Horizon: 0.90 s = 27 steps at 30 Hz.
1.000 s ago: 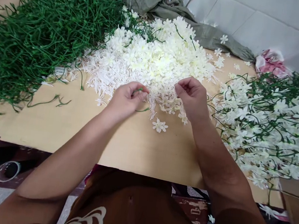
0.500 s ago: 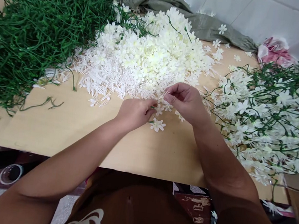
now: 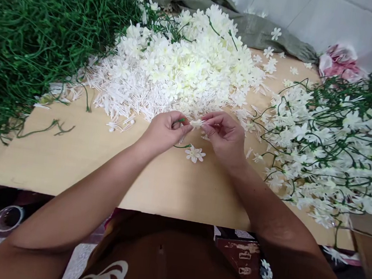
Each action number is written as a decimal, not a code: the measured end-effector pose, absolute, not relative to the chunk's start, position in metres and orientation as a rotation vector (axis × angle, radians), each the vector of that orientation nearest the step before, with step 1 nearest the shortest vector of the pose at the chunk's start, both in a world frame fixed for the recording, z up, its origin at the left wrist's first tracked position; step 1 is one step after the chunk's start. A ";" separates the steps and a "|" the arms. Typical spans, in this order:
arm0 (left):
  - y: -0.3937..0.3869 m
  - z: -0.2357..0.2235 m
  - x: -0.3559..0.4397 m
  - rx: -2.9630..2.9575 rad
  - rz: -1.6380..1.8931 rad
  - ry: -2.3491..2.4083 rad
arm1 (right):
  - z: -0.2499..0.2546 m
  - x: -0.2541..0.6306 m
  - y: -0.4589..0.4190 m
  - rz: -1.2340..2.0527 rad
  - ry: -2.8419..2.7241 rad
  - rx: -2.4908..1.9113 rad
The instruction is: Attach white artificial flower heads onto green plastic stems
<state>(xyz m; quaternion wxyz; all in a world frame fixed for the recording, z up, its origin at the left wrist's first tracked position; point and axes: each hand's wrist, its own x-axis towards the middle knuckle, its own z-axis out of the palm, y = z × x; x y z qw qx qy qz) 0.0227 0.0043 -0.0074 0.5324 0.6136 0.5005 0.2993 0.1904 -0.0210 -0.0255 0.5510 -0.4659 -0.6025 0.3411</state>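
My left hand (image 3: 167,130) is closed, thumb and forefinger pinching a green artificial stem (image 3: 179,121). At its fingertips is a white artificial flower (image 3: 196,123), seen side-on between the two hands. My right hand (image 3: 224,137) pinches the other side of that flower, where thin white strands show; the exact join is hidden by the fingers. Just below the hands, another open white flower (image 3: 195,153) hangs or lies on a green stem (image 3: 181,146) that runs toward my left hand. Behind both hands rises a heap of loose white flower heads (image 3: 194,69).
Green stems (image 3: 49,39) form a big heap at the left. Thin white pieces (image 3: 127,92) lie before the flower heap. At the right is a pile of stemmed white flowers (image 3: 333,147). Brown cardboard (image 3: 79,158) covers the table; grey cloth (image 3: 262,31) lines the wall.
My hands have come together. The right hand has moved down to the flower at the left fingertips, and the left hand has turned, showing its thumb and the green stem.
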 end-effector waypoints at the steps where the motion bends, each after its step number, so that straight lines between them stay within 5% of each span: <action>1: 0.004 -0.007 0.023 1.442 0.717 1.183 | -0.026 0.190 -0.021 0.814 -1.417 -1.100; 13: 0.003 -0.004 0.022 1.350 0.688 1.104 | -0.031 0.183 -0.022 0.767 -1.446 -1.052; 27: 0.002 0.003 0.020 1.256 0.709 1.036 | -0.026 0.186 -0.019 1.115 -1.258 -1.036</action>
